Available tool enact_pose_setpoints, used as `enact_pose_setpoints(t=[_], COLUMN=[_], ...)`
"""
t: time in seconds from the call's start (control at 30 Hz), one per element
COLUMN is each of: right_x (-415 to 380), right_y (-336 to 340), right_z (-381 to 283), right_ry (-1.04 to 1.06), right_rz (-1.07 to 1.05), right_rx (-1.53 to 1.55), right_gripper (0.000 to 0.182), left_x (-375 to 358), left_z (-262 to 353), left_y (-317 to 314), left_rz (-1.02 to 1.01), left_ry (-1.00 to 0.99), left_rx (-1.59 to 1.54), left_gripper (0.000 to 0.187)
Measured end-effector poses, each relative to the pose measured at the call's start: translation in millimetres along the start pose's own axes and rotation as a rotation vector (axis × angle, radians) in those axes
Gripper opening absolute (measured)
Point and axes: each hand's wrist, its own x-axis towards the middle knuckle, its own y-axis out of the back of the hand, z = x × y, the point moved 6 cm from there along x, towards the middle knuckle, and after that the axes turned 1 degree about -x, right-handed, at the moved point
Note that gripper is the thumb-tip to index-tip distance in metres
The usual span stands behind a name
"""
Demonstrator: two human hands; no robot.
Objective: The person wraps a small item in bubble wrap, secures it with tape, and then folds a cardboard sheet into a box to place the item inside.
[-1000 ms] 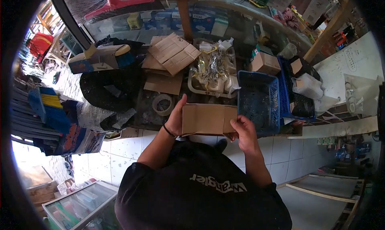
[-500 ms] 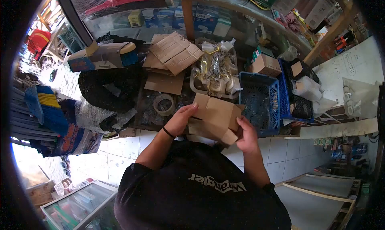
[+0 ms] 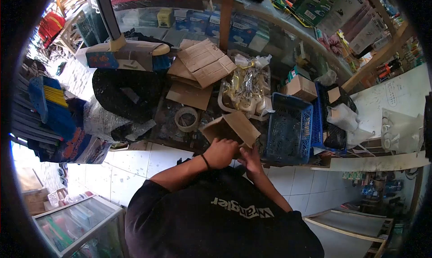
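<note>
Shirt (image 3: 245,208) print reads "Wrangler", upside down from this view. Blue cartons (image 3: 225,24) on the glass counter carry lettering too small to read.

Cardboard box (image 3: 230,128) at the near counter edge, flaps open, between the tape roll (image 3: 186,119) and the blue basket (image 3: 288,127).

Left hand (image 3: 220,152): fingers curled shut over the box's near edge. Right hand (image 3: 249,158): fingertips pressed against the box's lower corner; how far closed, cannot tell.

Flattened cardboard (image 3: 204,62) lies farther back.

Two hands (image 3: 220,152), one cardboard box (image 3: 231,130)
</note>
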Motion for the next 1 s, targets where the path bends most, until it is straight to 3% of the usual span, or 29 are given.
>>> enact_pose_setpoints(t=[0.03,0.13,0.17,0.27,0.4,0.5,0.6,0.7,0.8,0.87,1.0], right_x=[3,16,23,32,11,9,22,19,12,9,3], right_y=[-1,4,8,16,-2,-1,20,27,22,21,15], right_z=[2,5,5,6,-27,-33,-18,-28,-39,-45,-61], right_ry=[0.039,0.139,0.170,0.419,0.383,0.298,0.362,0.371,0.323,0.307,0.441], right_rz=[-0.020,-0.063,-0.076,-0.123,-0.166,-0.078,-0.029,-0.051,-0.160,-0.197,-0.208], right_rx=[0.046,0.029,-0.004,-0.194,-0.069,-0.044,0.003,0.052,0.158,0.170,0.027], right_gripper=[0.084,0.094,0.097,0.104,0.107,0.106,0.102,0.096,0.090,0.084,0.087], left_x=[0,2,3,4,1,-9,-13,-15,-16,-20,-24], left_z=[2,1,-4,5,8,20,33,-15,-45,-55,-36], left_y=[-8,-18,-32,-18,-16,24,82,104,87,41,18], left_rz=[-0.083,-0.287,-0.229,-0.240,-0.248,-0.005,-0.056,0.102,0.231,-0.056,-0.150], left_ry=[0.010,0.131,-0.021,-0.085,-0.158,0.009,-0.189,0.118,0.037,0.092,0.090], left_rx=[-0.013,-0.175,-0.109,-0.205,-0.312,-0.371,-0.648,-0.804,-0.272,-0.725,-1.039], left_gripper=[0.028,0.029,0.033,0.040,0.033,0.028,0.034,0.054,0.067,0.084,0.100])
